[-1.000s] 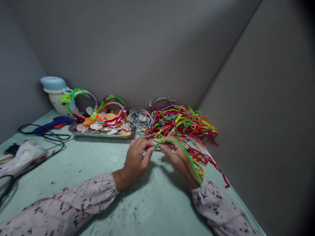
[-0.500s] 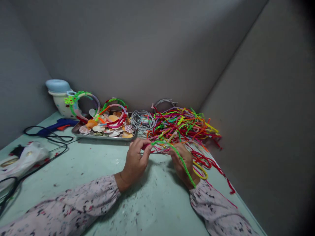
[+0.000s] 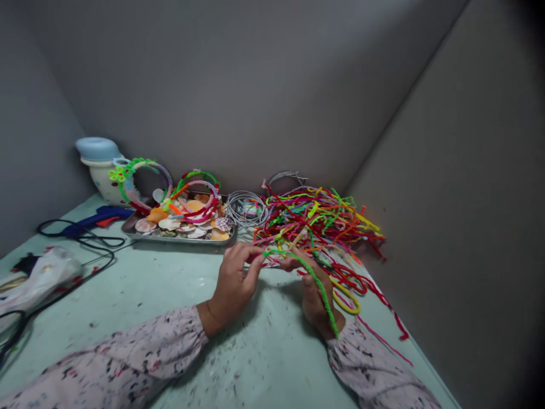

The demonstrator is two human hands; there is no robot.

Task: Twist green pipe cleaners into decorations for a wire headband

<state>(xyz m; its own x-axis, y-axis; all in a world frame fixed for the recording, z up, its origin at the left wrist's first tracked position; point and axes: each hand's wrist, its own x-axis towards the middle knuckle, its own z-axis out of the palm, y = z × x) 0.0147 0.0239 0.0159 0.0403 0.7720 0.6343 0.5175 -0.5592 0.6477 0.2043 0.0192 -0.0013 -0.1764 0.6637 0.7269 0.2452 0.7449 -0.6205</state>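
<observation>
My left hand (image 3: 238, 272) is closed, thumb and fingertips pinching one end of a fuzzy green pipe cleaner (image 3: 317, 278). Something pink and a thin pale strand show at the same pinch, partly hidden by the fingers. From there the green length arches rightward and drapes over the back of my right hand (image 3: 317, 298), its tail reaching the wrist. The right hand's index finger stretches toward the pinched spot, with the thumb apart from it. Whether its fingertips touch the pale strand cannot be made out.
Behind my right hand lies a heap of coloured pipe cleaners (image 3: 315, 216), beside coiled grey wire (image 3: 246, 207). A metal tray (image 3: 183, 240) holds shells and decorated hoops (image 3: 145, 165). A blue glue gun (image 3: 96, 220), a black cord (image 3: 113, 258), a plastic bag (image 3: 55, 270) and a lidded container (image 3: 102, 170) are leftward.
My right hand's fingers have loosened from their pinch near the green pipe cleaner, and the thumb has dropped away. My left hand keeps its pinch almost in place.
</observation>
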